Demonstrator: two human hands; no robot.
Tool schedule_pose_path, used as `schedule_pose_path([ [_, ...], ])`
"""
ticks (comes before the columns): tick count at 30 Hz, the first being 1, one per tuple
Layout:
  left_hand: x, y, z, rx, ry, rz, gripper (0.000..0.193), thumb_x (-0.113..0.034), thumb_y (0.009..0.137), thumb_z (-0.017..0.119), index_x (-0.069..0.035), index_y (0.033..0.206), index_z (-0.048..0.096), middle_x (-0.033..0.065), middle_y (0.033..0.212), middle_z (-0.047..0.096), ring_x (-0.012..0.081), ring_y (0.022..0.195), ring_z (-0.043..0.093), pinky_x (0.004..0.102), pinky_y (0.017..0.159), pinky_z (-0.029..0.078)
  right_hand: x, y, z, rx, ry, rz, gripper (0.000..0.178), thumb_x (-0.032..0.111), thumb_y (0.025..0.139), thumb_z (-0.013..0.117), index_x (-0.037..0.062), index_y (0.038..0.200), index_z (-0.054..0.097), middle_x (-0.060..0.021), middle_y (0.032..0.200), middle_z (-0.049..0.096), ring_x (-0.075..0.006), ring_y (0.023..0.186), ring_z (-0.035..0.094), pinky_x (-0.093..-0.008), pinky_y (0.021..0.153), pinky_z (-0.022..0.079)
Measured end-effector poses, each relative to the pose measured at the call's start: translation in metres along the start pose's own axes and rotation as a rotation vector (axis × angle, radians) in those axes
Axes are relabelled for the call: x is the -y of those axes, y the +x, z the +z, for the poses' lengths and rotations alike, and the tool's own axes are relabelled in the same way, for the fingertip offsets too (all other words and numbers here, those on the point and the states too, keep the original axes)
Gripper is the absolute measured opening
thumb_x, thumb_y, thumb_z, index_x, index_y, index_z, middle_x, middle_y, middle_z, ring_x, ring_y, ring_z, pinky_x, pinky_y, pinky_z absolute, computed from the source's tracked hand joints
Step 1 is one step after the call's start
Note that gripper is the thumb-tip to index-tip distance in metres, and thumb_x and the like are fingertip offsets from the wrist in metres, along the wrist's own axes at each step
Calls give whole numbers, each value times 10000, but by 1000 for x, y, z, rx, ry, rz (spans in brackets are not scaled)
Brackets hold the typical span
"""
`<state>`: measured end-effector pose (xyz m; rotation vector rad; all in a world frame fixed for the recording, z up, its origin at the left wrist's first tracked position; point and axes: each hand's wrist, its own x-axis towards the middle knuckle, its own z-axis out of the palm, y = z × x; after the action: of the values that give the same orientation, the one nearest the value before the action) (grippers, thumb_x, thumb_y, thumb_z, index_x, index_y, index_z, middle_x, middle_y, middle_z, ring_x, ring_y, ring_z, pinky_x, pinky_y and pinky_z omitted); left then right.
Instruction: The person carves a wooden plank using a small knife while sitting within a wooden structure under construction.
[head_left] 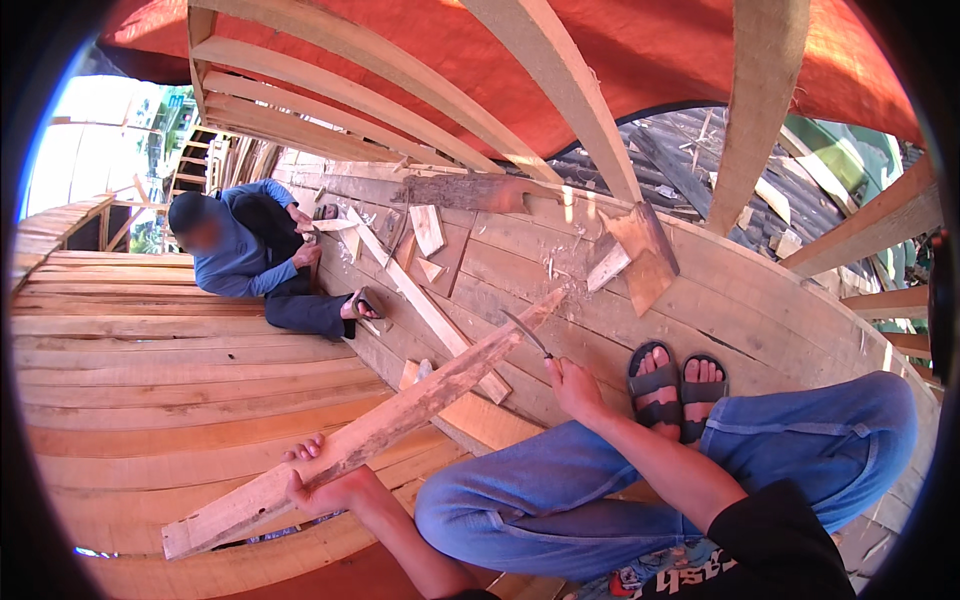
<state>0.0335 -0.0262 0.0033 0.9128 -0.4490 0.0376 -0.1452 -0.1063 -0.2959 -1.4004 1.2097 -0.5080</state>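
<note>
Closest in are the person's blue jeans [530, 510], knees bent. The left hand [335, 490] is clamped around a long rough plank [400, 402] near its lower left end, thumb on the near edge and fingers over the far one. The plank slants up from there to the middle of the view, above the planked floor [510, 245]. The right hand [577, 390] is closed on the handle of a tool with a curved blade [524, 330], which reaches the plank near its far end; whether it touches, I cannot tell. Dark sandals [655, 388] rest on the floor beyond that hand. Further off lie a long pale strip [430, 312] and scattered offcuts [427, 230]. A co-worker [240, 240] sits past them, a piece of wood [333, 225] at the hands. Behind rise curved ribs [565, 90] against a red tarp [660, 60]
</note>
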Motion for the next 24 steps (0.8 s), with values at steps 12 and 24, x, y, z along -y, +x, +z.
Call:
schedule_pose_path([
  [12,2,-2,8,-203,201,17,190,-256,880,500,-99,774,486,10,720,466,134,641,462,276,624,418,-28,-1,9,-22,87,-4,437,377,974,464,-22,822,556,-286,749,615,-478,745,607,-554,686,458],
  [24,8,-6,7,-42,597,172,311,-292,894,638,-58,989,456,52,903,469,162,886,463,313,818,396,7,17,3,-44,136,6,459,370,990,422,-26,814,573,-292,760,610,-487,749,600,-560,702,448],
])
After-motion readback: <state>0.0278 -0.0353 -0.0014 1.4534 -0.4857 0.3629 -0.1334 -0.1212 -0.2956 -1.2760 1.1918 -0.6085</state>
